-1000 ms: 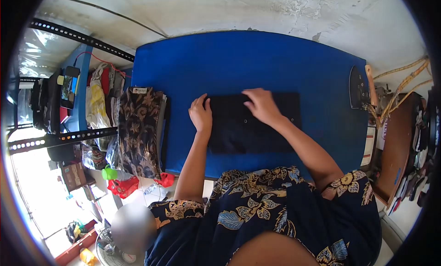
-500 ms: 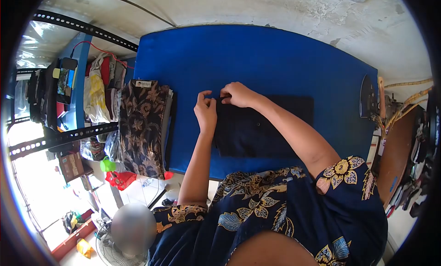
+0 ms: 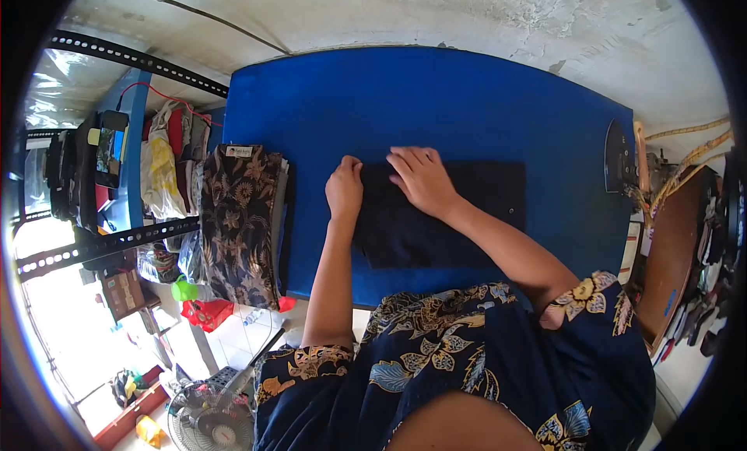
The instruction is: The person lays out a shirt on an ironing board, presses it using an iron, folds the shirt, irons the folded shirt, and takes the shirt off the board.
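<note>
A folded black garment (image 3: 436, 233) lies flat on the blue tabletop in front of me, with a small button-like spot near its right side. My left hand (image 3: 345, 190) is at its upper left corner, fingers curled and thumb pressed in, seemingly pinching the edge; the contact itself is partly hidden. Over the upper middle of the garment rests my right hand (image 3: 424, 180), palm down, its fingers apart and gripping nothing. To the left, a stack of folded clothes is topped by a brown-and-black patterned shirt (image 3: 237, 225) with a white collar label.
A clothes iron (image 3: 617, 157) stands at the right end of the blue table (image 3: 436, 101). Perforated metal shelving (image 3: 109, 245) holds clothes and a phone (image 3: 111, 151) on the left. A fan (image 3: 214, 424) stands at the lower left. A plaster wall (image 3: 436, 15) borders the far side.
My right hand has gone from a pinch near the left hand to spread fingers, farther right. The button-like spot appears farther right. A blurred round shape before the fan is gone.
</note>
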Tool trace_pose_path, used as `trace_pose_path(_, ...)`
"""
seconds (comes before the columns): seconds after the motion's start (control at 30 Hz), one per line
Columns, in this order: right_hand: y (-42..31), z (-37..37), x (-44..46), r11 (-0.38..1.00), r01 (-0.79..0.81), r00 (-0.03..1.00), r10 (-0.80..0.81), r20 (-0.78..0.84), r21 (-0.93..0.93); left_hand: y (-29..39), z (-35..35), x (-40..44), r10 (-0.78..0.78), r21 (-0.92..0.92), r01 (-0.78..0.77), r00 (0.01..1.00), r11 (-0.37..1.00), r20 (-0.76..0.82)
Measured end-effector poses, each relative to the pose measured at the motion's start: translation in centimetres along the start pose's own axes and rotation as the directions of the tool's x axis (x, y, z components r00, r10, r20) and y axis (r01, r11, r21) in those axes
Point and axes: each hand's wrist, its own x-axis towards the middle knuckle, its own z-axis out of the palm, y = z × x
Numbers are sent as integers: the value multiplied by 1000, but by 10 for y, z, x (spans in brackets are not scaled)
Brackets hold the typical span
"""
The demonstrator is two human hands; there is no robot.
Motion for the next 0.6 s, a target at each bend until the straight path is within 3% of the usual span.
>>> trace_pose_path(0.03,8,-7,-20,996,90,992,-91,-84,-10,1,2,-1,11,40,-10,999,999,-35)
trace_pose_path(0.17,65,-82,-76,937,-253,965,229,-125,-242,1,-3,-4,-23,102,26,999,994,-38)
trace_pose_path(0.2,84,-117,-87,863,-365,930,317,-187,-350,-1,-3,-7,23,97,-5,982,995,-185)
trace_pose_path(0.23,98,-160,-93,752,-552,834,510,-211,-361,-2,-4,-11,71,101,-40,942,994,-328)
trace_pose_path(0.27,156,-169,-132,621,-584,810,399,-430,-523,5,-8,-17,70,110,-35,942,993,-329)
trace_pose_path(0.3,203,-196,-162,409,-692,722,386,-574,-595,16,-13,-23,-62,84,86,965,993,-255)
trace_pose_path(0.33,214,-231,-176,287,-802,581,573,-578,-523,25,-17,-29,-194,64,209,964,976,-181)
trace_pose_path(0.4,277,-268,-223,57,-877,347,761,-548,-477,29,-18,-44,-259,55,268,957,962,-128)
trace_pose_path(0.43,337,-262,-291,74,-875,360,759,-542,-478,29,-19,-51,-320,53,324,945,945,-59)
trace_pose_path(0.47,399,-249,-313,410,-875,468,584,-664,-256,20,-15,-55,-332,55,336,941,940,-69)
trace_pose_path(0.5,394,-248,-306,422,-869,477,582,-658,-257,4,-7,-59,-296,-13,296,953,955,-60)
trace_pose_path(0.57,376,-247,-286,185,-971,240,777,-581,-154,-1,-7,-62,-262,-86,256,963,963,-67)
trace_pose_path(0.6,388,-250,-287,196,-968,249,773,-584,-154,-3,-6,-62,-290,-91,282,953,955,-90)
